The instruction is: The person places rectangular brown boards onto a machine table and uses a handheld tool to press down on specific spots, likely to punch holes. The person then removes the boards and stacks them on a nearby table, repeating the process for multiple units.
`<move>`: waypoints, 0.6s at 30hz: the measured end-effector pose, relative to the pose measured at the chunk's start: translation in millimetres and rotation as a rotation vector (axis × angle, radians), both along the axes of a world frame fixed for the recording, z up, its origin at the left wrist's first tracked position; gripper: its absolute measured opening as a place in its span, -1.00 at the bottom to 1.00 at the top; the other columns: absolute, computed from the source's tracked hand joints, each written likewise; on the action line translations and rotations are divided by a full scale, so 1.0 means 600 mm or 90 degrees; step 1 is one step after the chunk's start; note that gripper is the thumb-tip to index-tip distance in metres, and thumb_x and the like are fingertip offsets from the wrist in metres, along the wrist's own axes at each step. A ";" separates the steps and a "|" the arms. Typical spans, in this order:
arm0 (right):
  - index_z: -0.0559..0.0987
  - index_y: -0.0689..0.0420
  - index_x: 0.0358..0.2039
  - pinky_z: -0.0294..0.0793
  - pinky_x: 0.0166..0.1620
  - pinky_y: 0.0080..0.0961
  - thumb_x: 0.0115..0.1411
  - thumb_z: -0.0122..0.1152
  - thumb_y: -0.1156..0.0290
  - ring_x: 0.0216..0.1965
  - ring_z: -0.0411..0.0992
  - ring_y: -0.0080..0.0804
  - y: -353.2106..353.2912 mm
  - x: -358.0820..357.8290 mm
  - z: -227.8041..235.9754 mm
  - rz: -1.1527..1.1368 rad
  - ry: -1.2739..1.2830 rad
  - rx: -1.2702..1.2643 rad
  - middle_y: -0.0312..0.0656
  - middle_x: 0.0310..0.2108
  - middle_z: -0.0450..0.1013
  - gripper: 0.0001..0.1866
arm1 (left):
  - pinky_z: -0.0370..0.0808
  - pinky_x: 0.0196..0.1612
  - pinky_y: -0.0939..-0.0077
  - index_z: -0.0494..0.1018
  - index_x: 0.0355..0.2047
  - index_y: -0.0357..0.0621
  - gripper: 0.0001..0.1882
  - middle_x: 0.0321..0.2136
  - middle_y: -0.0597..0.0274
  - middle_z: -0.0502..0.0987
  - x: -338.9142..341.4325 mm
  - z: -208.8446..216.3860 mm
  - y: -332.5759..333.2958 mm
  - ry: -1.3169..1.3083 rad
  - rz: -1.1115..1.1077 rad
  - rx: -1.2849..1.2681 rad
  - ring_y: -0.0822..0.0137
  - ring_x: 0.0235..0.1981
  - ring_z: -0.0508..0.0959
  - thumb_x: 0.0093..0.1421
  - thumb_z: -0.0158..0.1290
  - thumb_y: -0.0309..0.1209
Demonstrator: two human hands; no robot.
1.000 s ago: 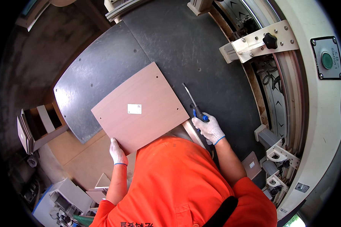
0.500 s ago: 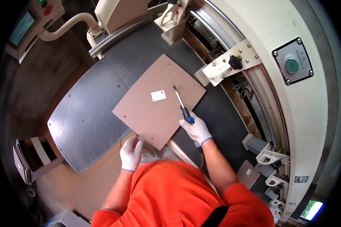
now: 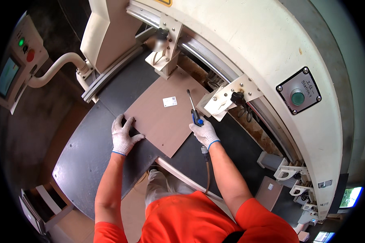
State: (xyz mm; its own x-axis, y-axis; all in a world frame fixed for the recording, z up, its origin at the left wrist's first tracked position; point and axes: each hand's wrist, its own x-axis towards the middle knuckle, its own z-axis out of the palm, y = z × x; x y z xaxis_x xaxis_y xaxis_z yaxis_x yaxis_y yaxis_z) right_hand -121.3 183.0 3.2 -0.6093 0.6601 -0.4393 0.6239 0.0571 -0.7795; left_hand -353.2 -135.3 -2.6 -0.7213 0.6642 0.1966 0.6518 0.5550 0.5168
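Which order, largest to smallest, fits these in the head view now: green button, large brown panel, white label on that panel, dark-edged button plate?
1. Large brown panel
2. Dark-edged button plate
3. White label and green button: too alike to rank.

Here's the board (image 3: 154,125), part of its edge lost behind a pale bracket (image 3: 227,99)! The right hand (image 3: 205,133) covers the handle of the air gun (image 3: 197,119), and a yellow sticker (image 3: 165,1) is cut off up top.
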 end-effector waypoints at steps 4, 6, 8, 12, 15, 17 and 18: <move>0.56 0.25 0.21 0.55 0.06 -0.29 0.27 0.39 0.19 -0.14 0.58 -0.18 -0.006 -0.019 0.010 -0.007 0.034 -0.015 -0.05 -0.18 0.62 -0.42 | 0.34 0.46 -0.28 0.54 0.34 -0.10 0.18 0.41 -0.41 0.36 -0.037 -0.012 -0.002 0.034 -0.023 0.003 -0.45 0.39 0.38 -0.28 0.57 0.24; 0.55 0.19 0.11 0.49 -0.05 -0.36 0.28 0.40 0.25 -0.22 0.51 -0.31 -0.005 -0.031 0.022 -0.013 0.045 -0.028 -0.14 -0.24 0.55 -0.54 | 0.31 0.48 -0.30 0.50 0.37 -0.13 0.25 0.41 -0.42 0.35 -0.051 -0.013 0.004 0.077 -0.046 -0.012 -0.47 0.40 0.36 -0.30 0.56 0.29; 0.55 0.06 -0.13 0.39 -0.36 -0.45 0.29 0.44 0.33 -0.48 0.38 -0.52 -0.009 -0.038 0.028 -0.033 0.074 -0.018 -0.35 -0.46 0.41 -0.76 | 0.27 0.50 -0.31 0.46 0.40 -0.16 0.31 0.40 -0.43 0.35 -0.062 -0.020 0.005 0.071 -0.063 -0.014 -0.49 0.41 0.35 -0.32 0.54 0.32; 0.55 -0.01 -0.24 0.30 -0.55 -0.49 0.30 0.47 0.37 -0.64 0.29 -0.62 -0.014 -0.035 0.013 -0.071 0.101 -0.044 -0.48 -0.58 0.33 -0.81 | 0.24 0.52 -0.33 0.44 0.40 -0.21 0.35 0.40 -0.45 0.35 -0.067 -0.022 0.006 0.050 -0.077 0.000 -0.50 0.41 0.34 -0.34 0.52 0.36; 0.56 -0.02 -0.23 0.28 -0.57 -0.50 0.30 0.46 0.37 -0.66 0.27 -0.62 -0.011 -0.032 -0.004 -0.076 0.105 -0.032 -0.48 -0.58 0.32 -0.81 | 0.26 0.51 -0.33 0.46 0.39 -0.22 0.34 0.39 -0.45 0.36 -0.065 -0.021 0.009 0.060 -0.074 -0.005 -0.49 0.41 0.35 -0.33 0.52 0.36; 0.56 -0.03 -0.22 0.28 -0.57 -0.50 0.30 0.46 0.37 -0.66 0.26 -0.62 -0.012 -0.033 -0.001 -0.068 0.094 -0.026 -0.48 -0.59 0.31 -0.82 | 0.27 0.50 -0.32 0.47 0.38 -0.22 0.33 0.39 -0.44 0.36 -0.066 -0.024 0.006 0.061 -0.075 0.002 -0.48 0.41 0.35 -0.33 0.52 0.35; 0.56 -0.03 -0.22 0.28 -0.57 -0.50 0.30 0.46 0.37 -0.66 0.26 -0.62 -0.012 -0.034 0.000 -0.066 0.094 -0.024 -0.48 -0.59 0.31 -0.82 | 0.28 0.50 -0.31 0.47 0.38 -0.22 0.33 0.40 -0.43 0.36 -0.066 -0.026 0.005 0.062 -0.075 0.006 -0.48 0.41 0.35 -0.33 0.52 0.35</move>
State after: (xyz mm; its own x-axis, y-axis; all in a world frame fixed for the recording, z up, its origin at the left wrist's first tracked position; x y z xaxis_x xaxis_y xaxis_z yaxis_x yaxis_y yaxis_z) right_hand -141.4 175.9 3.4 -0.5992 0.7074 -0.3750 0.5031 -0.0317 -0.8636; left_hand -393.0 -132.5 -18.2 -0.6156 0.7413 0.2675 0.7594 0.4672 0.4529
